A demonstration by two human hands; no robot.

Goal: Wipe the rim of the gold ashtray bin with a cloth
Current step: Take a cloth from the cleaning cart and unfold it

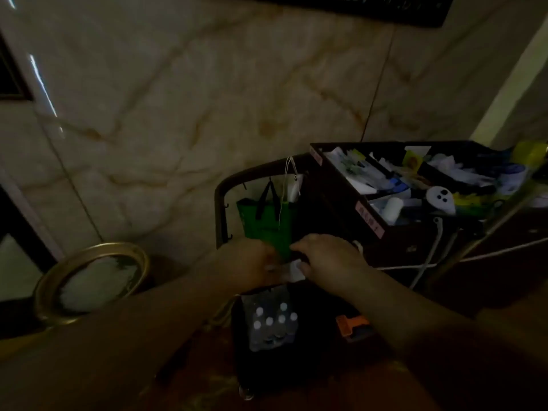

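The dark cart [341, 203] at right carries a top tray [385, 185] divided into compartments, crammed with white packets, blue and yellow items and a white rounded device [439, 198]. A green bag [267, 223] hangs from the cart's curved handle. Lower down, an open dark container holds a wrapped pack of bottles [271, 318] with white caps (seven caps show).

The gold ashtray bin [89, 281] stands at lower left against the marble wall, well apart from both hands; its round rim gleams around a pale, whitish filling.

The left hand [252, 259] and right hand [329, 262] meet beside the bag, pinching something small and white [292, 269] between them; whether it is a cloth I cannot tell.
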